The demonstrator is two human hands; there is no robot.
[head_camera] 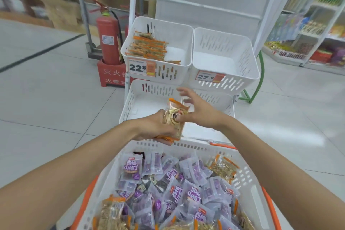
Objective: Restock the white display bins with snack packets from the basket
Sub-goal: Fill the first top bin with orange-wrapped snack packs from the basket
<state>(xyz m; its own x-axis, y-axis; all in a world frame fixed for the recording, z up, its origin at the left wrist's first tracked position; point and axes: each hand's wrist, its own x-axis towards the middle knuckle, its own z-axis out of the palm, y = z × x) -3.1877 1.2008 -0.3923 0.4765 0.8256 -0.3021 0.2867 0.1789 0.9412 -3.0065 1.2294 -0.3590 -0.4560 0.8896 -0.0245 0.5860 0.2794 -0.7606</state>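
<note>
Packets point(175, 117) with orange edges sit in a small stack in our left hand point(154, 127), its fingers curled under the lower end and gripping it. We hold the stack upright above the far rim of the basket point(186, 145) and in front of the lower bin point(130, 102).

Our right hand point(198, 112) is just beside the stack on its right. Its thumb lies on the face of the front packet, while its fingers are spread wide and straight, reaching over the lower bin and closing on nothing.

Below our arms, the basket is heaped with purple packets point(186, 183), plus a few more orange-edged ones at its near edge and right corner.

Beyond the hands are two upper bins side by side. The left bin point(179, 39) holds a pile of orange packets point(149, 48) against its left wall and carries a 22.8 tag point(141, 66). The right bin point(224, 43) carries a 27.6 tag point(209, 76).
</note>
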